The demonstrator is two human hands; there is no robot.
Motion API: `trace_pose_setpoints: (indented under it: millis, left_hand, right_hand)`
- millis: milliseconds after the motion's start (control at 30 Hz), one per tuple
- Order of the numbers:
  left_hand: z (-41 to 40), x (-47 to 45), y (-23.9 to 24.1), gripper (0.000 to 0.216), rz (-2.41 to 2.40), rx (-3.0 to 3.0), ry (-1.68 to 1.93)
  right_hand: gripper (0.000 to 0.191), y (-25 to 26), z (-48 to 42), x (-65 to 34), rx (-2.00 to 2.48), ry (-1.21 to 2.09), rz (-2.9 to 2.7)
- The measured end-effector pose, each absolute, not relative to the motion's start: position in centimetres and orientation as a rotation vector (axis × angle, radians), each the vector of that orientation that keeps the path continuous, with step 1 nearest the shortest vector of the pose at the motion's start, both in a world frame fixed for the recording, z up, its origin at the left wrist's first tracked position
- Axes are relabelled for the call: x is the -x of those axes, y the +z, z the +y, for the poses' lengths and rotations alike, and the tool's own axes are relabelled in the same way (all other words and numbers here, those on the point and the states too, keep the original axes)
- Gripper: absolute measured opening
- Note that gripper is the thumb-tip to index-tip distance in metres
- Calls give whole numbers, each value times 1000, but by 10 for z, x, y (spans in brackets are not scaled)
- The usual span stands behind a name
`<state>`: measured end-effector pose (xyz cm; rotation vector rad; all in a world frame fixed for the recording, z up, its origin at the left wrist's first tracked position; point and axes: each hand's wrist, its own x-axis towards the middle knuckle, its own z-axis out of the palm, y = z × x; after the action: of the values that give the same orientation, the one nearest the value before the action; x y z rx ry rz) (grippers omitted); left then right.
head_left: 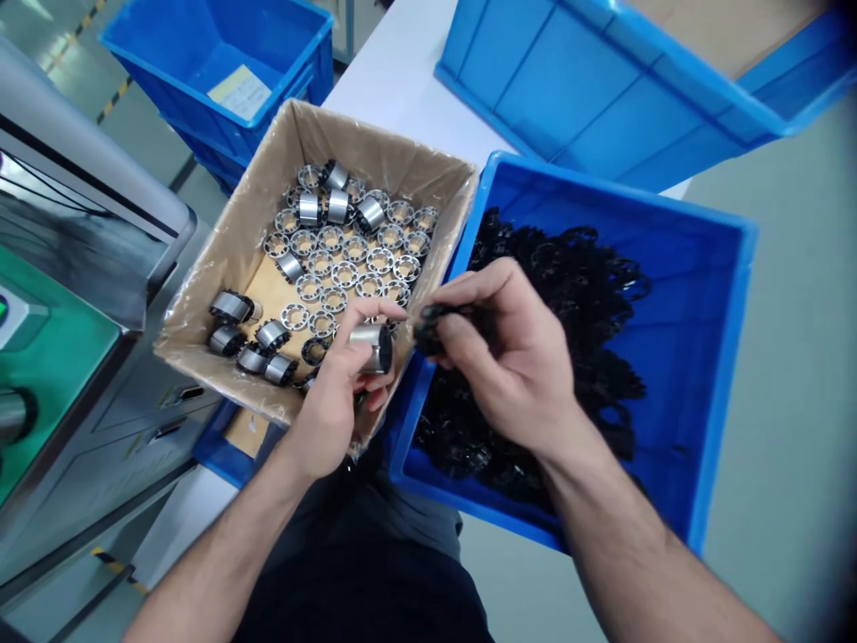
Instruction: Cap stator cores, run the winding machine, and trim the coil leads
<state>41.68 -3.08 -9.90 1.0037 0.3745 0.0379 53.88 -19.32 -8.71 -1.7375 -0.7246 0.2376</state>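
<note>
Metal cylinder (365, 353) is sitting in the curled left hand (338, 384) at the lined box (224, 237), while the right hand (515, 357) is pinching a black piece (428, 332) above the blue bin's (710, 375) edge. Seemingly, both parts are being handled together; the next move is calling for steady holds.

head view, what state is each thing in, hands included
Left hand, closed around a silver metal cylinder with a black end
Right hand, pinching a small black part
Brown box with clear plastic liner, open
Silver metal rings, grouped in the box, open ends up
Blue plastic bin under the right hand, open, partly filled with loose black parts
Blue plastic bin at upper left, open, pale paper inside
Blue plastic bin at upper right, open
</note>
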Motion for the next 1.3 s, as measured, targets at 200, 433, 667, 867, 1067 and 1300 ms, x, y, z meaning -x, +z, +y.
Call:
trace_pose_setpoints:
  millis: [200,433,667,867,1067,1300]
  left_hand:
    - [-37,-417,-95,49,392,-1040,101]
    - [-38,-412,-101,48,369,-1068,59]
    - [-36,-409,-106,52,350,-1028,34]
    - [-36,-412,-102,56,345,-1007,47]
    - [-37,-412,-104,48,338,-1021,75]
    - [-33,-416,-97,61,308,-1083,38]
  right_hand:
    - [18,-92,-178,-527,1669,153,-891]
    - [23,-102,-176,-522,1584,105,-809]
    - [23,-101,-176,-525,1561,31,-919]
    - [22,-94,-178,-525,1591,28,-955]
    - [22,-94,-177,-523,1573,91,-905]
    - [13,-84,-189,-532,1629,266,-712]
